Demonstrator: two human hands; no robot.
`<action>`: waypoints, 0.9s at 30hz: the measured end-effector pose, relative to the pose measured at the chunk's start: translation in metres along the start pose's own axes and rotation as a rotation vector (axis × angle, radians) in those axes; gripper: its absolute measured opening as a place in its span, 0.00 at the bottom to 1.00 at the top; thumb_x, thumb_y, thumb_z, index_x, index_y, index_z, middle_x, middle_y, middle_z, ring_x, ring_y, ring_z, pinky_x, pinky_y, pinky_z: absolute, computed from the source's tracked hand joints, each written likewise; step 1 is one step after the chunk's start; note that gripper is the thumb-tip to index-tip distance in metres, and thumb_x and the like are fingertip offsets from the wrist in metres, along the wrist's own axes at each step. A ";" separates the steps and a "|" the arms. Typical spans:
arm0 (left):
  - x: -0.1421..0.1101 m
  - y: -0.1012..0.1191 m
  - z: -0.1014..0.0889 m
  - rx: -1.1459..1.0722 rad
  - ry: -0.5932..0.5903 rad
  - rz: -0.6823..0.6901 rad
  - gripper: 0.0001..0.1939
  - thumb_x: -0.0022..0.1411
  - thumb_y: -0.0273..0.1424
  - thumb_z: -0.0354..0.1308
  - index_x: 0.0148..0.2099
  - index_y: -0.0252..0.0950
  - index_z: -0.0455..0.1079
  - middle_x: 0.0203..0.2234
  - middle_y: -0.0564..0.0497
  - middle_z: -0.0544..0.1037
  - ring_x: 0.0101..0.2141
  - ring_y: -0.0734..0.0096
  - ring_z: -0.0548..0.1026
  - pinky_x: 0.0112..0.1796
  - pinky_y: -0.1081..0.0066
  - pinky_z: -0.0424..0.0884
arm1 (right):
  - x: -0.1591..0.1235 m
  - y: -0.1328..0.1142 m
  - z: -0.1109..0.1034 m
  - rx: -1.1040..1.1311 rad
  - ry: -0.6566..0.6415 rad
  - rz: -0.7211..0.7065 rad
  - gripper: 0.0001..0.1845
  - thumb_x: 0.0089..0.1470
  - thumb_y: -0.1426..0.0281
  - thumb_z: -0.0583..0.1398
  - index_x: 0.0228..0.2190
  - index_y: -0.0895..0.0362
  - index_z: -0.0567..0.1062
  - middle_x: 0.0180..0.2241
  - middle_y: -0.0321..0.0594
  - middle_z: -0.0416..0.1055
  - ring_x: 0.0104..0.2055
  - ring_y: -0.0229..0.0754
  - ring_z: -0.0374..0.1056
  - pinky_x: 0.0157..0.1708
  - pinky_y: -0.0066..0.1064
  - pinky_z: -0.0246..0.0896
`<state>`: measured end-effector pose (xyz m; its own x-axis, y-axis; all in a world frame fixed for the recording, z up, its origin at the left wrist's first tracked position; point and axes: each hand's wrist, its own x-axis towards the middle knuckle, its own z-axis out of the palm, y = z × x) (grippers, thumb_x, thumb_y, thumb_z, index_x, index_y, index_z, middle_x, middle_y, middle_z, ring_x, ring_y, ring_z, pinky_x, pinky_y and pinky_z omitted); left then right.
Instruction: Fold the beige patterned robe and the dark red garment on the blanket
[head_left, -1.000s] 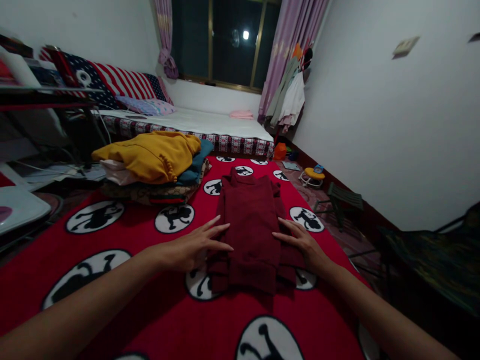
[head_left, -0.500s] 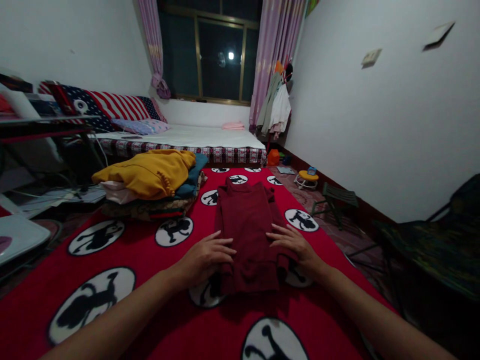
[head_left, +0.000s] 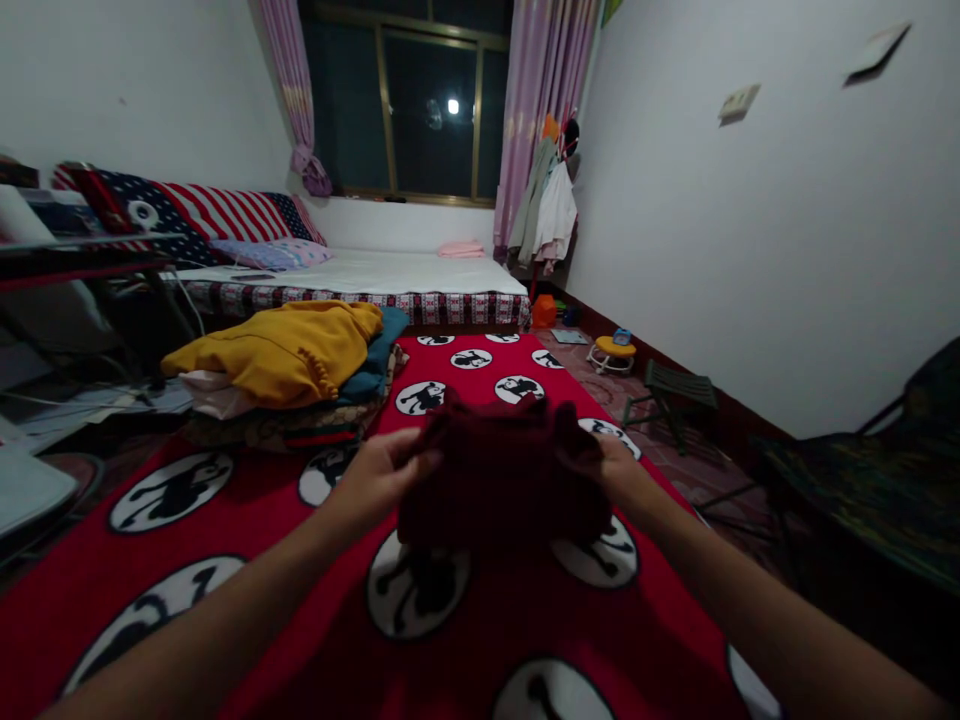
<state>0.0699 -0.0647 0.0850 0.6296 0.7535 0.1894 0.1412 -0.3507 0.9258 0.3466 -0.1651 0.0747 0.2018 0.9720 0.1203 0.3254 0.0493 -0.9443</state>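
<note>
A maroon long-sleeved top [head_left: 502,480], bunched and doubled over, is held up between my hands and blurred by motion. My left hand [head_left: 390,465] pinches its left side, thumb on the near face. At its right side my right hand [head_left: 611,465] grips the cloth, its fingers partly hidden behind the fabric. Below lies a red blanket [head_left: 315,600] printed with black figures in white ovals. Left of the top, a stack of folded clothes has a yellow garment [head_left: 292,345] over a teal one [head_left: 375,360].
A bed [head_left: 375,270] with a white sheet stands under the window. On the right are a small yellow stool [head_left: 615,347], a folding stool [head_left: 679,390] and a dark camouflage-patterned chair [head_left: 862,490]. A table [head_left: 90,250] stands at left.
The top lay flat and lengthwise under my spread hands; now both hands grip its sides, and it is lifted and folded shorter. The view has shifted slightly right.
</note>
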 end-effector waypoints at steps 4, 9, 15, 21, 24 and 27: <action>0.060 -0.040 0.000 -0.129 0.299 -0.310 0.33 0.54 0.46 0.61 0.56 0.33 0.61 0.34 0.47 0.78 0.33 0.65 0.77 0.35 0.68 0.73 | 0.059 0.044 0.001 -0.011 0.398 0.076 0.25 0.45 0.56 0.63 0.42 0.57 0.74 0.42 0.47 0.75 0.44 0.49 0.71 0.45 0.40 0.66; 0.057 -0.077 0.012 -0.059 0.280 -0.203 0.33 0.46 0.31 0.66 0.55 0.33 0.65 0.46 0.41 0.76 0.46 0.58 0.75 0.47 0.61 0.70 | 0.053 0.075 0.007 -0.137 0.361 -0.044 0.31 0.37 0.63 0.67 0.46 0.56 0.74 0.49 0.46 0.73 0.51 0.50 0.68 0.55 0.44 0.60; 0.065 -0.068 0.016 0.176 0.410 0.181 0.24 0.50 0.21 0.55 0.51 0.37 0.71 0.48 0.48 0.76 0.48 0.63 0.74 0.52 0.64 0.68 | 0.049 0.051 0.010 -0.114 0.560 -0.301 0.20 0.48 0.66 0.59 0.44 0.56 0.77 0.45 0.44 0.76 0.47 0.46 0.71 0.54 0.42 0.61; 0.062 -0.066 0.014 0.801 0.347 0.001 0.21 0.50 0.17 0.55 0.46 0.36 0.76 0.45 0.42 0.74 0.46 0.54 0.73 0.49 0.58 0.70 | 0.057 0.077 -0.002 -0.340 0.516 -0.123 0.20 0.44 0.63 0.60 0.39 0.60 0.77 0.42 0.50 0.75 0.43 0.49 0.71 0.46 0.44 0.64; 0.041 -0.050 0.021 0.854 0.369 0.230 0.15 0.58 0.23 0.54 0.46 0.38 0.75 0.49 0.44 0.71 0.50 0.57 0.69 0.51 0.58 0.67 | 0.043 0.083 -0.012 -0.302 0.652 -0.126 0.22 0.48 0.57 0.58 0.40 0.60 0.75 0.40 0.50 0.75 0.37 0.46 0.70 0.39 0.39 0.66; 0.012 -0.037 0.030 0.848 0.200 0.414 0.10 0.61 0.29 0.57 0.45 0.41 0.74 0.47 0.48 0.73 0.49 0.60 0.69 0.49 0.59 0.67 | 0.016 0.078 -0.025 -0.332 0.586 -0.041 0.21 0.51 0.52 0.57 0.31 0.58 0.74 0.29 0.43 0.74 0.31 0.43 0.69 0.34 0.34 0.64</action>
<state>0.0954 -0.0591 0.0428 0.6228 0.5329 0.5728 0.4914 -0.8362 0.2435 0.3981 -0.1515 0.0103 0.6209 0.6806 0.3889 0.5914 -0.0810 -0.8023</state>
